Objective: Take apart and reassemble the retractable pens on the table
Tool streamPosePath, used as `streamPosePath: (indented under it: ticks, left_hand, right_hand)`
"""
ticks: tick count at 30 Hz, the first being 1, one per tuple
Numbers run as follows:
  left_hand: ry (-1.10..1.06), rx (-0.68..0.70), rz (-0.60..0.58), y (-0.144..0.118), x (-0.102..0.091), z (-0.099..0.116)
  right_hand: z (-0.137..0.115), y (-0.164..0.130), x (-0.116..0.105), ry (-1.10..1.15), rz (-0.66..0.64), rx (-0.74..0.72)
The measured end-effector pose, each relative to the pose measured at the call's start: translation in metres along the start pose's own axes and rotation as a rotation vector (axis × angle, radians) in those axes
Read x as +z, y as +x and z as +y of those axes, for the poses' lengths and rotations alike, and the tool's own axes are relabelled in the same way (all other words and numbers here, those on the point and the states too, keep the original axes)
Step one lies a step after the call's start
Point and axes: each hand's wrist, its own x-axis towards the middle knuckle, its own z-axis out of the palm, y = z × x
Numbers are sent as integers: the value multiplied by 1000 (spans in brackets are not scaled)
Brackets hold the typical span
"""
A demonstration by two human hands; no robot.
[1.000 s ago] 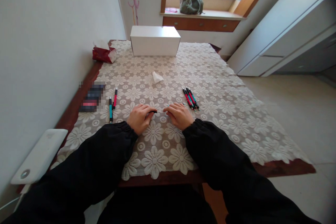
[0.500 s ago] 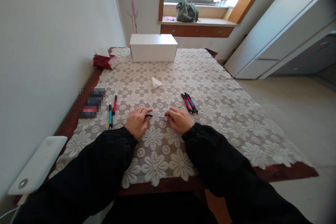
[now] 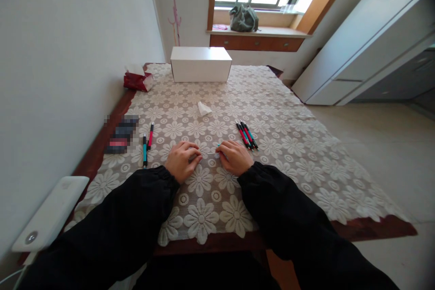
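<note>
A thin white rod, like a pen refill (image 3: 208, 152), spans the gap between my hands, just above the lace cloth. My left hand (image 3: 183, 161) is closed, pinching the rod's left end between thumb and fingers. My right hand (image 3: 235, 157) is closed too, at the rod's other end. A bit of teal pen barrel (image 3: 218, 145) shows at its fingertips; the fingers cover most of it. Left of my left hand lie a teal pen (image 3: 144, 150) and a red pen (image 3: 150, 136). Beyond my right hand lie several red and teal pens (image 3: 247, 135) side by side.
A white box (image 3: 201, 67) stands at the table's far end, with a crumpled tissue (image 3: 204, 108) nearer me. Along the left edge are a red tissue pack (image 3: 137, 81), a blurred dark item (image 3: 122, 134) and a white device (image 3: 50, 213) with a cable.
The black piece that showed at my left fingertips is no longer visible. My left fingers have moved slightly right, and more of the white rod shows plainly. The whole view has shifted a little.
</note>
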Motion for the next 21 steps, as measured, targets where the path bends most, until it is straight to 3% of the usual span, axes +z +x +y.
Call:
streamPosePath:
  ticks: [21]
  left_hand:
    - [2,-30,-4,1,-2,2]
  right_hand:
    - [1,0,1,-6,-57,5]
